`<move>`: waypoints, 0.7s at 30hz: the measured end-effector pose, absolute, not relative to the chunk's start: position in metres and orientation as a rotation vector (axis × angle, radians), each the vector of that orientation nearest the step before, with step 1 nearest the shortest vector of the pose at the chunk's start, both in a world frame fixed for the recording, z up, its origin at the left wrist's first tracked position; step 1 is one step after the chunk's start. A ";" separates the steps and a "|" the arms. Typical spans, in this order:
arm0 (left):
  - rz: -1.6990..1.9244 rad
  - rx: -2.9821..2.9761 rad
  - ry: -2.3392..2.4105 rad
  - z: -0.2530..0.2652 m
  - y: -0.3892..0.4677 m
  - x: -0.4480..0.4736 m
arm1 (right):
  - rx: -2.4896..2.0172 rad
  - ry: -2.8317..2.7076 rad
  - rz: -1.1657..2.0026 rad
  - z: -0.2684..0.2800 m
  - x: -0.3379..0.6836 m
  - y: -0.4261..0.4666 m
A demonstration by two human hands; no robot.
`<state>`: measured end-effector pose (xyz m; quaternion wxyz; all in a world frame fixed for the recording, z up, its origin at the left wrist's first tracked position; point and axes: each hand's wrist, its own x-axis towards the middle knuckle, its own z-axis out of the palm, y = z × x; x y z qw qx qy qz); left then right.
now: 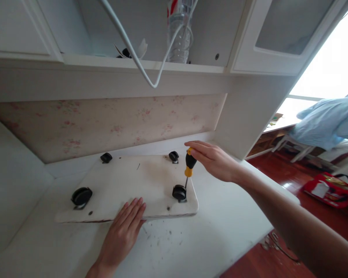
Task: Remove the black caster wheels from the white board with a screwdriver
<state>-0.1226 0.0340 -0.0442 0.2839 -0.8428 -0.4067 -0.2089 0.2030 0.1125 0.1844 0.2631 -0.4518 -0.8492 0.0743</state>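
A white board (127,185) with rounded corners lies flat, carrying black caster wheels at its corners. My left hand (123,227) rests on its near edge, fingers stretched out flat. At the right, my right hand (213,160) holds the top of a yellow-and-black screwdriver (190,162). The screwdriver stands nearly upright, its shaft reaching down beside the near right caster (179,192). That caster hides part of the tip and the mounting plate. The other casters are the near left one (81,197), the far left one (106,157) and the far right one (173,156).
Dark specks lie on the white tabletop (188,247) before the board. Above, a white cable (142,69) hangs in front of a shelf with a plastic bottle (178,38). To the right are a red bag (330,189) on the floor and light blue cloth (327,119) over a chair.
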 end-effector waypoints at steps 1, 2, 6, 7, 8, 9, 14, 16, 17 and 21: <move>-0.571 -2.258 -1.091 -0.045 0.034 -0.123 | -1.239 -2.286 0.163 0.185 0.202 0.113; -0.582 -2.263 -1.095 -0.045 0.034 -0.123 | -1.266 -2.274 0.117 0.185 0.201 0.114; -0.634 -2.321 -1.144 -0.039 0.031 -0.120 | -1.289 -2.304 0.095 0.185 0.198 0.115; -0.652 -2.357 -1.173 -0.034 0.030 -0.119 | -1.268 -2.329 0.140 0.186 0.198 0.115; -0.674 -2.400 -1.211 -0.028 0.029 -0.116 | -1.243 -2.350 0.186 0.186 0.199 0.115; -0.702 -2.447 -1.255 -0.020 0.028 -0.113 | -1.223 -2.367 0.218 0.188 0.199 0.115; -1.063 -2.582 -1.594 0.041 0.033 -0.083 | -1.289 -2.368 0.100 0.192 0.199 0.118; -1.229 -2.645 -1.749 0.066 0.046 -0.062 | -1.316 -2.360 0.052 0.192 0.196 0.119; -1.302 -2.687 -1.793 0.077 0.054 -0.050 | -1.298 -2.371 0.056 0.191 0.195 0.119; -1.498 -2.771 -1.768 0.098 0.092 -0.001 | -1.228 -2.409 0.129 0.193 0.193 0.119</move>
